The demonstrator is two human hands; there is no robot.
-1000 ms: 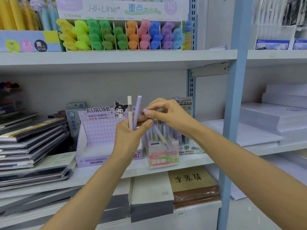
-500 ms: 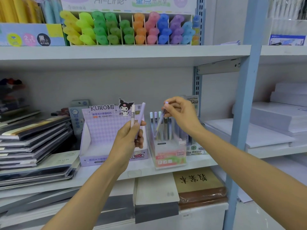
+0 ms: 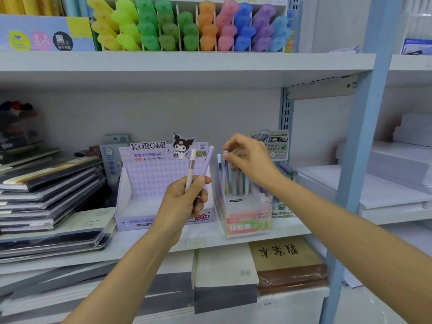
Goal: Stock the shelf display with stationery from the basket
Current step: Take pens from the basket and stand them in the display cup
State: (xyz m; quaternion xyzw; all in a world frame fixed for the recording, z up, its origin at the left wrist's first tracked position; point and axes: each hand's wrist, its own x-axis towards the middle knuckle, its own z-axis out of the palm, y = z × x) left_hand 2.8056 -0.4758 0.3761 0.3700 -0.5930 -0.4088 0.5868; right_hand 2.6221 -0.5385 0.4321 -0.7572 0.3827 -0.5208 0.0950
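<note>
Two pens waiting in one fist, a third going in at the display. Far left on the middle shelf (image 3: 205, 240): slanted stack of notebooks (image 3: 46, 183), untouched. Next along, open-fronted lilac display box (image 3: 149, 183). Just in front of it, left grip (image 3: 184, 202) clenched round a cream pen (image 3: 190, 169) and a lilac pen (image 3: 208, 157), both upright, tops poking above the thumb. Over to the right grip (image 3: 251, 162): fingertips pinching the top of a pen (image 3: 225, 157) standing among others in the clear pen box (image 3: 247, 220). Hard to say through the blur whether fully seated or only partway down. Basket nowhere in view.

Trouble spots, probably these:
- On the left, two pens in a single fist. With any slackening, one sliding out, off the shelf edge and down to the floor.
- On the right, pushing down off-centre. Enough, perhaps, to tip that light clear box forward or wedge the pen against a neighbour.

Lettering, left to right:
- Round black sticker with a Chinese character on the blue carton (image 3: 46, 31) up top.
- "KUROMI" across the lilac box, "200" on its front lip.
- "HB" and "FRUIT SODA" on the clear box.
- Chinese print on the green-labelled pack (image 3: 278, 146) behind, too small to read.
- Brush characters on the brown cover (image 3: 285, 253) below.
</note>
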